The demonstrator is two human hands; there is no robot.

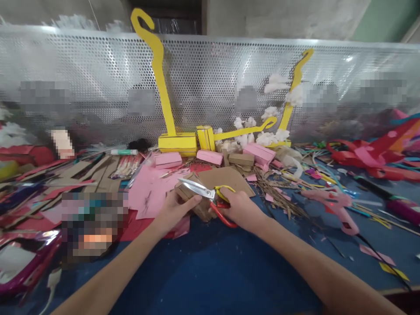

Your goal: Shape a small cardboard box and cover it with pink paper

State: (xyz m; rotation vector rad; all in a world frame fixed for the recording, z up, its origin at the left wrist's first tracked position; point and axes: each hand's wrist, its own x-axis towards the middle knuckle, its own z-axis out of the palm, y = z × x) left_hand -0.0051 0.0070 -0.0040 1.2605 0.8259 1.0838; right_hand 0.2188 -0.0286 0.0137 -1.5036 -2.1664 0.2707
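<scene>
My right hand is closed round the red and yellow handles of a pair of scissors. The blades point left and lie over a brown piece of cardboard. My left hand grips that cardboard at its left side, thumb on top; the other fingers are partly hidden. A larger flat sheet of brown cardboard lies just behind. Pink paper spreads to the left of my hands. Small pink boxes and a brown box stand in a row beyond.
Yellow hook-topped shapes lean on a perforated metal panel, one with white tufts. A pink glue gun lies right on the blue table. Brown scraps litter the middle right; cardboard strips are at left.
</scene>
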